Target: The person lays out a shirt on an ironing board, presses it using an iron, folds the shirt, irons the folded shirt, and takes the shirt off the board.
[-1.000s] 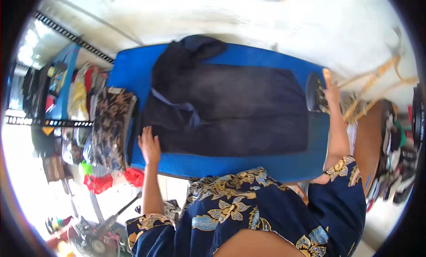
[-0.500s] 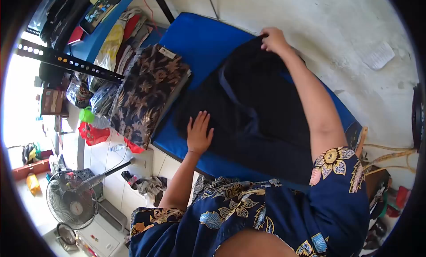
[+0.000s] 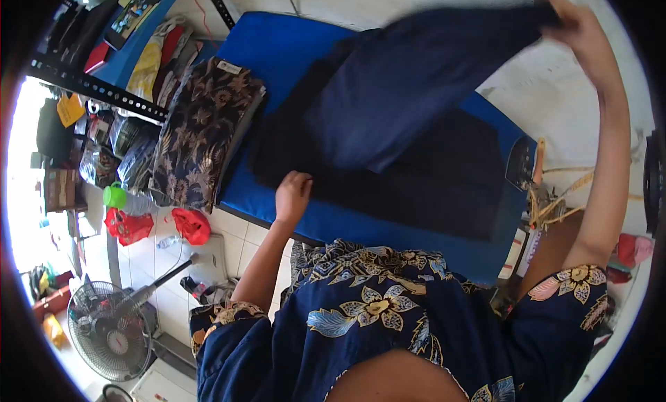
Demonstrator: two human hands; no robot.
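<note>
A dark garment (image 3: 416, 187) lies across the blue padded board (image 3: 277, 48), with one part of it lifted. That raised part is stretched up to the far right, where my right hand (image 3: 572, 27) grips its end, slightly blurred. My left hand (image 3: 294, 194) is at the garment's near left edge, fingers curled and pinching the cloth. The iron (image 3: 520, 163), with a light handle, rests at the right end of the board, below my right forearm.
A stack of folded patterned cloth (image 3: 205, 124) sits on the board's left end. Left of it are a black metal shelf frame (image 3: 97, 90) and wrapped clothes. A fan (image 3: 111, 330) stands at the lower left. A pale wall rises behind the board.
My right hand has left the iron, taken hold of the garment's far part and pulled it up and right. My left hand has gone from spread flat to curled on the cloth.
</note>
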